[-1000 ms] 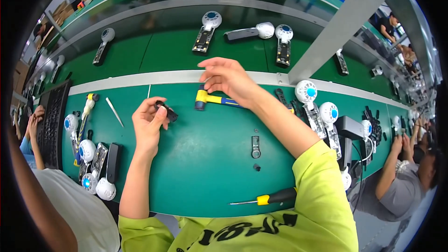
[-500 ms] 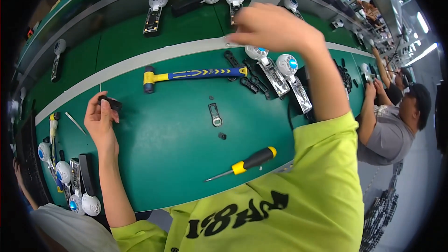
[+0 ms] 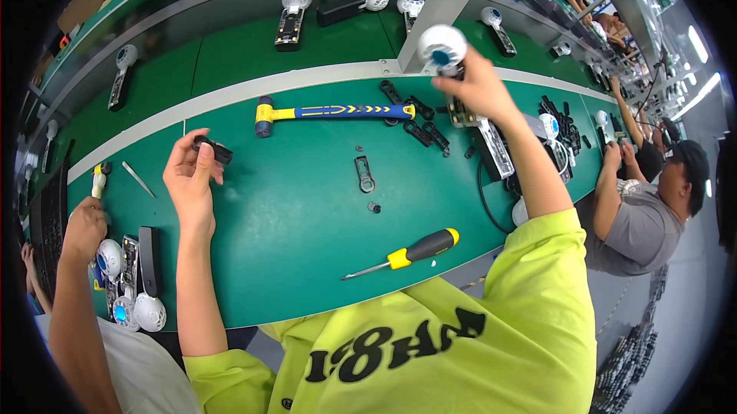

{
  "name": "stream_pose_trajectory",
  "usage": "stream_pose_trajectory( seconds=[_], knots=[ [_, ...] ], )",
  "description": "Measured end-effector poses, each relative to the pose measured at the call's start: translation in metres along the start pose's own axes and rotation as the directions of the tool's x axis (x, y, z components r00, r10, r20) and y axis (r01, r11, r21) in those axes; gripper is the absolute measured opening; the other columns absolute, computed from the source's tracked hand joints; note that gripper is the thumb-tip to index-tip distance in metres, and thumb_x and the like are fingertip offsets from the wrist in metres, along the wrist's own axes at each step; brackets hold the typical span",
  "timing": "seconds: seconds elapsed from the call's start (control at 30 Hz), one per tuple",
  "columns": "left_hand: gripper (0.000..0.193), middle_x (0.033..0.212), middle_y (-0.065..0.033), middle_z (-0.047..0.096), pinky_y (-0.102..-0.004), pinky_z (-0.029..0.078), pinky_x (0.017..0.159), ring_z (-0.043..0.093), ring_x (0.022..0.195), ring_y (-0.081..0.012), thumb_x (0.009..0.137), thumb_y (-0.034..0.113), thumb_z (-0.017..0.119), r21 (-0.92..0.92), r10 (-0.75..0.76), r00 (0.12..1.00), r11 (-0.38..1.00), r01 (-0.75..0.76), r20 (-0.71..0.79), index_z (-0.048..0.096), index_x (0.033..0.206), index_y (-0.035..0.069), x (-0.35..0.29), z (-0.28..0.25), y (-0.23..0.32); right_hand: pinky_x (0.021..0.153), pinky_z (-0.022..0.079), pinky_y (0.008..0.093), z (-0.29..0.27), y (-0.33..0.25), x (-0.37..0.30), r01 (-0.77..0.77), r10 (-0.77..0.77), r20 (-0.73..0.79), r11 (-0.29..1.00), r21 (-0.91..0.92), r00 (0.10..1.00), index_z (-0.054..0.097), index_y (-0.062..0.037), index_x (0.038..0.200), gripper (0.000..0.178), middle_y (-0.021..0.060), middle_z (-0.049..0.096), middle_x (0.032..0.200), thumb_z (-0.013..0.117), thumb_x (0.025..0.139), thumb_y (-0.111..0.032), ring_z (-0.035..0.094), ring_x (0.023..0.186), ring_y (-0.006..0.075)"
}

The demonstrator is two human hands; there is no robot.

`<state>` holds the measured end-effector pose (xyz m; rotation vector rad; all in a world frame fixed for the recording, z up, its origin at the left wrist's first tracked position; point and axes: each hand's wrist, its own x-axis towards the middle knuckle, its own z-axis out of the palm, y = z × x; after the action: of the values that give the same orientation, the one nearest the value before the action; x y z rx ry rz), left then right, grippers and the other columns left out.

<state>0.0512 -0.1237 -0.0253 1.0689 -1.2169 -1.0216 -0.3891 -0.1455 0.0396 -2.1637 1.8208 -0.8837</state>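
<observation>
My right hand (image 3: pixel 485 93) is raised over the back right of the bench, closed around a handheld device with a round white head (image 3: pixel 443 47) and an opened handle. Its head is slightly blurred, and my fingers hide part of the handle. Over at the left, my left hand (image 3: pixel 192 191) pinches a small black plastic part (image 3: pixel 215 151) just above the green mat. Between the hands lies a narrow dark frame with a ring end (image 3: pixel 364 174). Small dark bits (image 3: pixel 374 207) rest close to it. Another opened device handle (image 3: pixel 495 149) lies beneath my right forearm.
A blue-yellow mallet (image 3: pixel 338 112) lies across the back, beside several black parts (image 3: pixel 418 134). A screwdriver (image 3: pixel 407 253) is near the front edge. A metal post (image 3: pixel 437 15) rises behind. A co-worker's hand (image 3: pixel 84 230) reaches in above white-headed devices (image 3: pixel 150 312) at left.
My right hand, blurred and apparently without a device before, now grips the white-headed device. My left hand still holds the black part. A co-worker's arm has come in at the left.
</observation>
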Motion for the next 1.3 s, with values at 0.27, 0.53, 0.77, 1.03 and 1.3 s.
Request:
stream_pose_trajectory(
  seconds=[0.27,0.53,0.77,1.03,1.3],
  knots=[
    [0.028,0.084,-0.0049,0.063,-0.0216,0.041,0.051,0.052,0.059,-0.0077,0.094,0.023,0.064,-0.043,0.088,0.992,0.995,-0.092,-0.089,0.061,0.112,0.002,-0.006,-0.005,0.014,0.081,0.055,0.0429,0.068,-0.120,0.003,-0.027,0.110,0.018,0.079,0.997,0.994,0.044,-0.0095,0.124,0.035,0.0141,0.064,0.096,0.057,0.097,-0.027,0.068,0.087,0.0250],
    [0.033,0.085,-0.0047,0.064,-0.0218,0.050,0.054,0.060,0.070,-0.0104,0.079,0.006,0.078,0.057,0.309,0.947,0.951,-0.305,-0.091,0.063,0.108,0.000,-0.022,0.021,0.007,0.091,0.048,0.0380,0.186,-0.183,-0.006,-0.109,-0.126,0.105,-0.021,0.994,0.986,0.030,-0.0148,0.135,0.045,0.0082,0.054,0.114,0.050,0.100,-0.036,0.057,0.101,0.0194],
    [0.036,0.080,-0.0072,0.066,-0.0229,0.052,0.055,0.063,0.072,-0.0123,0.071,0.007,0.083,0.289,0.400,0.916,0.874,-0.390,0.026,0.067,0.102,-0.002,-0.019,0.020,0.004,0.103,0.031,0.0317,0.206,-0.185,-0.005,-0.050,-0.151,0.052,0.014,0.999,0.987,0.029,-0.0070,0.135,0.052,0.0066,0.042,0.129,0.049,0.100,-0.040,0.038,0.118,0.0137],
    [0.041,0.075,-0.0082,0.063,-0.0261,0.049,0.051,0.060,0.063,-0.0151,0.068,0.012,0.084,0.527,0.613,0.762,0.587,-0.615,0.206,0.068,0.103,-0.002,-0.013,0.020,-0.002,0.093,0.045,0.0318,0.214,-0.189,-0.011,0.062,-0.182,-0.035,0.143,0.988,0.983,0.026,-0.0138,0.141,0.056,0.0051,0.049,0.122,0.042,0.100,-0.048,0.051,0.109,0.0132],
    [0.036,0.086,-0.0089,0.062,-0.0292,0.046,0.053,0.058,0.071,-0.0175,0.079,0.020,0.076,0.621,0.662,0.669,0.377,-0.688,0.339,0.069,0.107,-0.001,-0.025,0.024,0.004,0.087,0.050,0.0325,0.193,-0.199,-0.011,-0.196,-0.179,0.162,-0.190,0.962,0.970,0.033,-0.0118,0.137,0.049,0.0060,0.053,0.115,0.044,0.101,-0.044,0.056,0.103,0.0156]
  ],
)
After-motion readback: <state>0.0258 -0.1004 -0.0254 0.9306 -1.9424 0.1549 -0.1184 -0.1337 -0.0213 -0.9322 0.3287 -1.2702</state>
